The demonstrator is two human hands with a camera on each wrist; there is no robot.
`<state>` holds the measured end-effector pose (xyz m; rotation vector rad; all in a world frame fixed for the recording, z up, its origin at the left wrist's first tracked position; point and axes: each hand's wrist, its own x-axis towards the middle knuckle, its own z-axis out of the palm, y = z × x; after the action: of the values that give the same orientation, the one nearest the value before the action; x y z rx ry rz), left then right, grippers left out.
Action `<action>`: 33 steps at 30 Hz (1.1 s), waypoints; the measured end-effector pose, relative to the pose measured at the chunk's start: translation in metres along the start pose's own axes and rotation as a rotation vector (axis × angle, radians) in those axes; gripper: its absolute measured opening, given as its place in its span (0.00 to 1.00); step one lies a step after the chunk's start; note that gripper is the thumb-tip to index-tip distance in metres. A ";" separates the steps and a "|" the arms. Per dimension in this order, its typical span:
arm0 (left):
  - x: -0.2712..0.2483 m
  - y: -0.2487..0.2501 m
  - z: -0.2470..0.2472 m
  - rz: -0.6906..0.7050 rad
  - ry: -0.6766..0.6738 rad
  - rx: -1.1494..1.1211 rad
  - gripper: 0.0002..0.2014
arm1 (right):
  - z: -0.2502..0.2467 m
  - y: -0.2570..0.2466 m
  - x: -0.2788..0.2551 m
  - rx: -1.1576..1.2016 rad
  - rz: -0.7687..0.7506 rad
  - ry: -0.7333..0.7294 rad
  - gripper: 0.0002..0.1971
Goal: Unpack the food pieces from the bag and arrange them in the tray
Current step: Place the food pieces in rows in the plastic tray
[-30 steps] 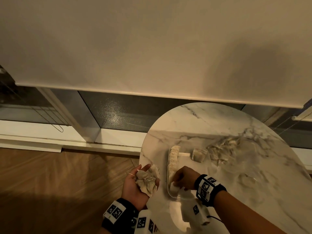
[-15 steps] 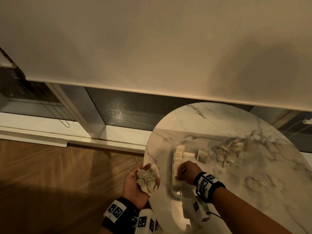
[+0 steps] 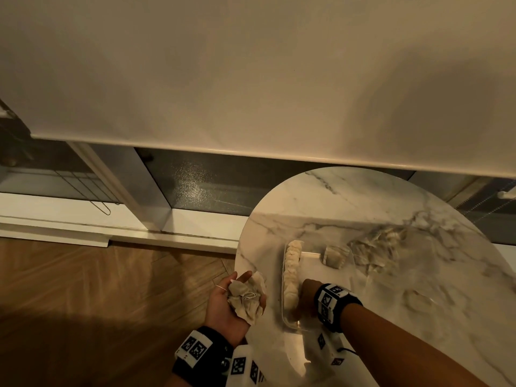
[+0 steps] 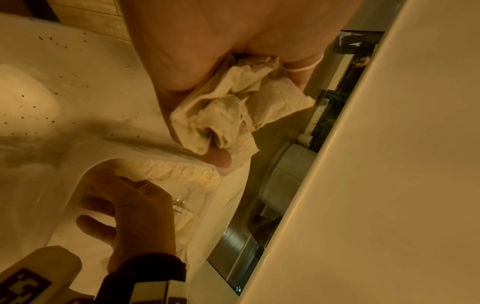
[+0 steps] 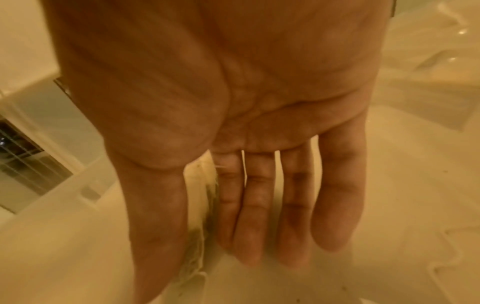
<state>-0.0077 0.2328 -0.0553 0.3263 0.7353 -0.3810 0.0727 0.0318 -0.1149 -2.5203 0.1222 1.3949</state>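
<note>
Marble-patterned and round, the white tabletop carries a clear plastic tray with a row of pale, pleated food pieces lined along its left wall. The right hand is down at the near end of that row; half a second ago it sat further up along the row, and a second ago it was again near the tray's front end. The row looks about the same length in all three head views.

The left hand hovers palm-up just off the table's left edge, cupping a crumpled beige bag with a white tie, much as it did earlier.

From the right wrist, the right hand shows straight, close-set fingers, with a strip of pale pleated food between thumb and forefinger; that view is blurred, so whether they pinch it or only press against it I cannot tell. The head view hides these fingers. The left wrist view shows the bag gripped by curled fingers, with the food row and the right hand below.

A loose food piece sits further back.
</note>
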 end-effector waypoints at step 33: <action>0.010 -0.002 0.001 -0.026 0.003 -0.011 0.15 | -0.015 0.009 0.019 0.030 -0.024 0.021 0.31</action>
<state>-0.0008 0.2286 -0.0621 0.3074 0.7450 -0.4014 0.0935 0.0205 -0.1247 -2.5043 0.1162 1.3481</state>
